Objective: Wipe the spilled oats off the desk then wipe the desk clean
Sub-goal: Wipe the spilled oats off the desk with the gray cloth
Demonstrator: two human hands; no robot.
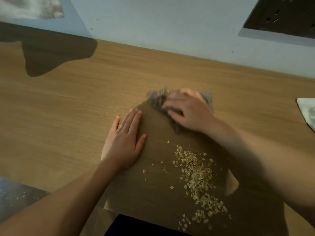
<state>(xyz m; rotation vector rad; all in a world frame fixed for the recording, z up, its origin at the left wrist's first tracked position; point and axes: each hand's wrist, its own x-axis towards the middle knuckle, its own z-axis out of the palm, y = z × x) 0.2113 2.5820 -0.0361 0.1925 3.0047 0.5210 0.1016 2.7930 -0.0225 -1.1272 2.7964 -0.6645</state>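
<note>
grey cloth [156, 98], blurred and bunched, lies on the wooden table [68, 108] under the right hand [187, 113], whose fingers curl down over it. the left hand [125, 138] rests flat on the table just beside it, fingers straight and pressed together, thumb apart. the spilled oats [197, 178] lie scattered nearer the person, between the forearms, apart from the grey cloth.

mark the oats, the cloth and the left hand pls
oats [197, 176]: head view, middle of the pile.
cloth [157, 97]: head view, blurred grey corner that shows.
left hand [124, 140]: head view, back of the hand.
</note>
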